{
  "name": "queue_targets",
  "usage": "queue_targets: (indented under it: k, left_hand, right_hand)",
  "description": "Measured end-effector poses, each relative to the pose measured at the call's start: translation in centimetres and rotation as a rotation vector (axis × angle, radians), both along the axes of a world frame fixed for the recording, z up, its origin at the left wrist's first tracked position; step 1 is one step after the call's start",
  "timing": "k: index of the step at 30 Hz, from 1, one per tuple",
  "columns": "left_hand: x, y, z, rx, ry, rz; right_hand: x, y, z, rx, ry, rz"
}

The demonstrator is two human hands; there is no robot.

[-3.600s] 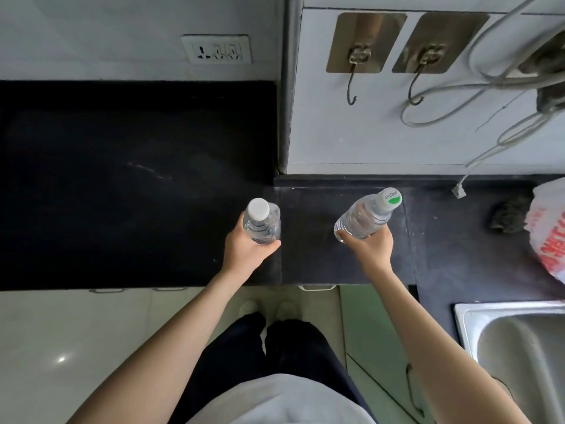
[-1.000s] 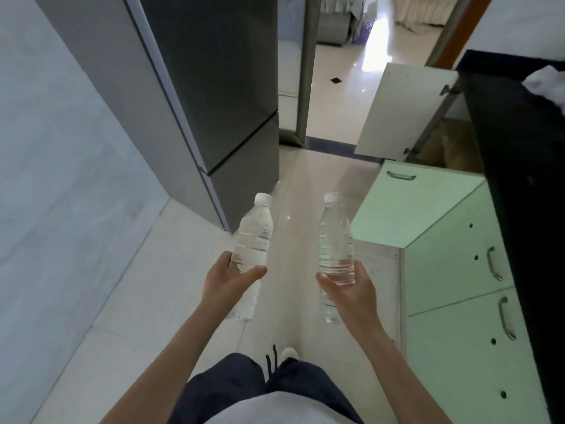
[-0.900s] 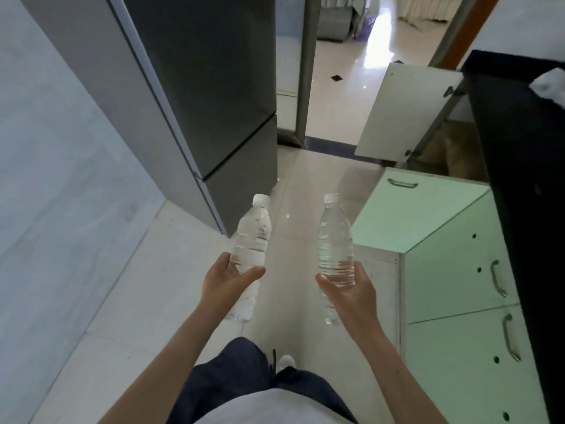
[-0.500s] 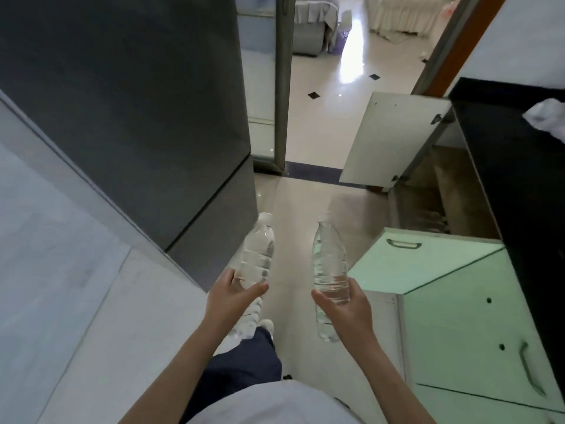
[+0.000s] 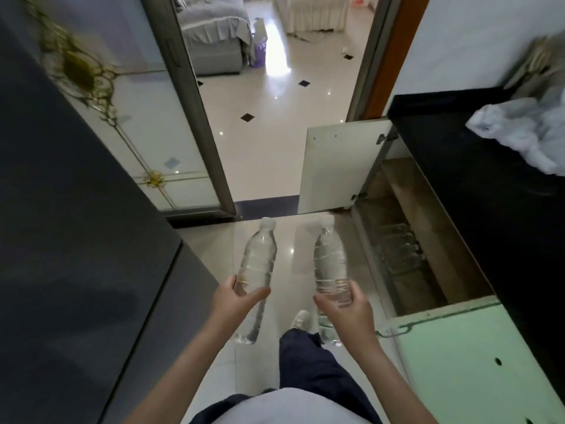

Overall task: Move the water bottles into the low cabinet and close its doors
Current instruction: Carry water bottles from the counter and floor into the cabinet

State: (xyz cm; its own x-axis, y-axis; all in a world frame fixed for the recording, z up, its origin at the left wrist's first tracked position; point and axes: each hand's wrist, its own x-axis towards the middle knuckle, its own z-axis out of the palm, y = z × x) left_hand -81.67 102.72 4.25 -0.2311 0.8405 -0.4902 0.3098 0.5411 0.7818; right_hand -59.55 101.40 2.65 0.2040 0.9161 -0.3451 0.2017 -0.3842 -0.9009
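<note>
My left hand (image 5: 234,301) grips a clear water bottle (image 5: 258,261) with a white cap, held out over the floor. My right hand (image 5: 345,307) grips a second clear water bottle (image 5: 330,261), nearly upright. To the right, under the black counter, the low cabinet (image 5: 406,240) stands open, its dim inside showing several bottles lying on the floor of it. Its far door (image 5: 333,166) swings out white side toward me; its near green door (image 5: 452,356) juts out beside my right arm.
A dark fridge (image 5: 76,240) fills the left side. A doorway (image 5: 281,102) ahead leads to a tiled room with sofas. The black counter (image 5: 489,194) on the right carries a white plastic bag (image 5: 526,130). My leg and shoe show below my hands.
I have turned from the counter and walked along the kitchen floor with both bottles. The open cabinet is now much closer on my right, and its inside has come into view.
</note>
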Motion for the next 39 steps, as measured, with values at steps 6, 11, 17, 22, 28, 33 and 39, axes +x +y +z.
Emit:
queue_targets:
  k: [6, 11, 17, 22, 28, 33, 39]
  left_hand:
    - [3.9, 13.3, 0.6, 0.010, 0.051, -0.085]
    - [7.3, 23.1, 2.4, 0.054, 0.033, -0.167]
    - [11.1, 32.8, 2.7, 0.051, 0.009, -0.394]
    - [14.3, 39.8, -0.4, -0.028, -0.015, -0.629]
    - [17.5, 46.2, -2.7, -0.118, 0.042, -0.965]
    - [21.0, 48.7, -5.2, -0.154, 0.062, -1.131]
    - [24.8, 49.2, -12.4, -0.200, 0.143, -1.193]
  right_hand:
    - [4.4, 12.7, 0.6, 0.001, 0.001, -0.041]
    - [7.2, 19.7, 2.1, 0.038, -0.009, -0.122]
    - [8.5, 24.2, 1.7, 0.026, -0.031, -0.325]
    - [7.9, 26.8, 0.6, -0.056, 0.044, -0.617]
    - [6.3, 29.1, 0.1, -0.120, 0.080, -0.965]
    - [6.7, 30.1, -1.7, -0.161, 0.071, -1.153]
    - [8.7, 28.9, -8.9, -0.286, -0.051, -1.214]
